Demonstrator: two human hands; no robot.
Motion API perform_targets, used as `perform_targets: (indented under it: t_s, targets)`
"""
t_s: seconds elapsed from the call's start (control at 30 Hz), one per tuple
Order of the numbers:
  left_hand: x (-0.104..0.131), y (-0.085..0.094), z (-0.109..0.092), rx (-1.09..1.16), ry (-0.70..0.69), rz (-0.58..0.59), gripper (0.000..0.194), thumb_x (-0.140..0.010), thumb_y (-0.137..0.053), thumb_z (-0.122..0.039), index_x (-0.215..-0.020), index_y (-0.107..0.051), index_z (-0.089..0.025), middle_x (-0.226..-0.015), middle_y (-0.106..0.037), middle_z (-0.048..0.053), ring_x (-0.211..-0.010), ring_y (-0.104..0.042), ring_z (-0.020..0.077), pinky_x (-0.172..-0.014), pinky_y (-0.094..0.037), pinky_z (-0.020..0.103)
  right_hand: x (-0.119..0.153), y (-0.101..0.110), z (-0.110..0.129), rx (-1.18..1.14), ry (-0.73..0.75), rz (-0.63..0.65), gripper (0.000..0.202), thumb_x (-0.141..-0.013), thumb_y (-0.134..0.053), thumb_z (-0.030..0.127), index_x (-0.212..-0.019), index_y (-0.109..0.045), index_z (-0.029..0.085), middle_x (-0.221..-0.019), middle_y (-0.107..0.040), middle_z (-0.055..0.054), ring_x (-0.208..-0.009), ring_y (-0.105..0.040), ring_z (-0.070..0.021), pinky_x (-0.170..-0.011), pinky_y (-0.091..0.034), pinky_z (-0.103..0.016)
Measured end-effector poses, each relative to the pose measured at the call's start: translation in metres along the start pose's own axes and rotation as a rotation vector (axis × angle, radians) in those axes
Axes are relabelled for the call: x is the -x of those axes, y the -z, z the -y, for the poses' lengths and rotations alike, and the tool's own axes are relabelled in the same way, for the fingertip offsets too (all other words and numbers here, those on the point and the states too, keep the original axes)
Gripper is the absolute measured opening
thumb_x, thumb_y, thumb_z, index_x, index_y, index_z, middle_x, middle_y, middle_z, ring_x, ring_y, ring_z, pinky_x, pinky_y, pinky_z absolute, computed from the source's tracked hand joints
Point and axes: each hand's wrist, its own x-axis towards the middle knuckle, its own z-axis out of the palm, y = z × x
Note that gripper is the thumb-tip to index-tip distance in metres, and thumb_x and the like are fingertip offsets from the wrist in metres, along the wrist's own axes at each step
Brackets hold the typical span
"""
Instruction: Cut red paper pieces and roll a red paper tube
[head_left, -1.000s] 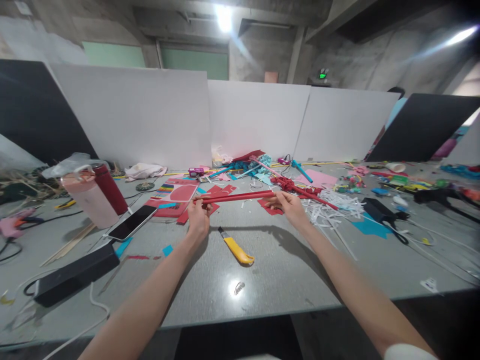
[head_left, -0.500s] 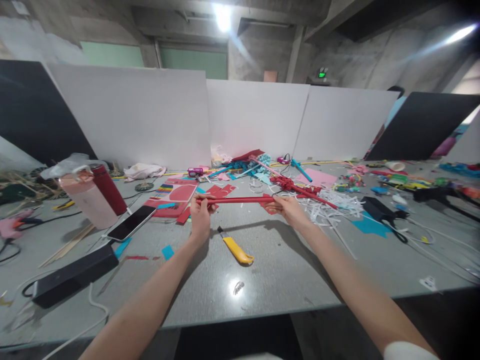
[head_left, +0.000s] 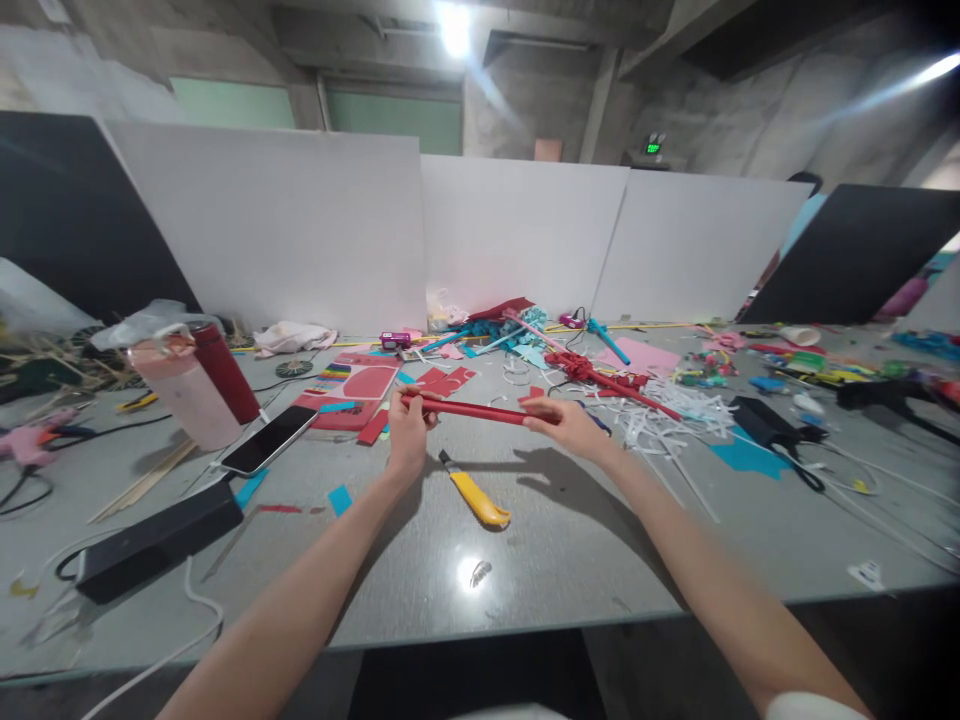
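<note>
A thin red stick, like rolled paper (head_left: 480, 410), spans the space between my hands above the table. My left hand (head_left: 409, 432) pinches its left end, fingers closed. At the other end, my right hand (head_left: 574, 428) grips the stick between thumb and fingers, and part of that end is hidden. The stick tilts slightly, lower on the right. Below it lies a yellow utility knife (head_left: 480, 498) with its dark tip pointing up and left. Red paper pieces (head_left: 446, 381) lie just beyond my left hand. A bundle of red paper sticks (head_left: 615, 380) rests behind my right hand.
Left are a phone (head_left: 271, 440), a black power block (head_left: 159, 540), a pink bottle (head_left: 184, 392) and a red bottle (head_left: 226, 370). White paper shreds (head_left: 652, 425), blue paper (head_left: 746, 452) and a black adapter (head_left: 761, 420) lie right. White panels (head_left: 525, 240) stand behind.
The red stick has gone from nearly level to tilted, its right end lower. My right hand has shifted slightly down and its fingers have changed position. The view has moved a little.
</note>
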Motion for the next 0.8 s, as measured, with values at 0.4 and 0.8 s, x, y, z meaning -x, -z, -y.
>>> perform_targets:
  t_s: [0.4, 0.8]
  targets:
    - [-0.003, 0.000, 0.001, 0.146, 0.059, -0.050, 0.033, -0.084, -0.074, -0.028, -0.103, -0.047, -0.024, -0.081, -0.070, -0.004, -0.049, -0.051, 0.0066, -0.054, -0.043, 0.021, 0.002, -0.008, 0.006, -0.097, -0.034, 0.207, 0.043, -0.094, -0.066, 0.058, -0.087, -0.076, 0.017, -0.078, -0.076, -0.006, -0.060, -0.060, -0.0136, -0.061, -0.045, -0.026]
    - [0.019, -0.011, 0.016, 0.070, 0.244, 0.285, 0.036, -0.086, -0.080, -0.049, -0.084, -0.075, -0.014, -0.094, -0.076, 0.010, -0.080, -0.063, 0.0146, -0.073, -0.050, 0.026, 0.007, -0.040, 0.018, -0.210, -0.077, 0.187, 0.045, -0.091, -0.068, 0.061, -0.095, -0.078, 0.017, -0.079, -0.077, -0.005, -0.054, -0.054, -0.0124, -0.055, -0.040, -0.026]
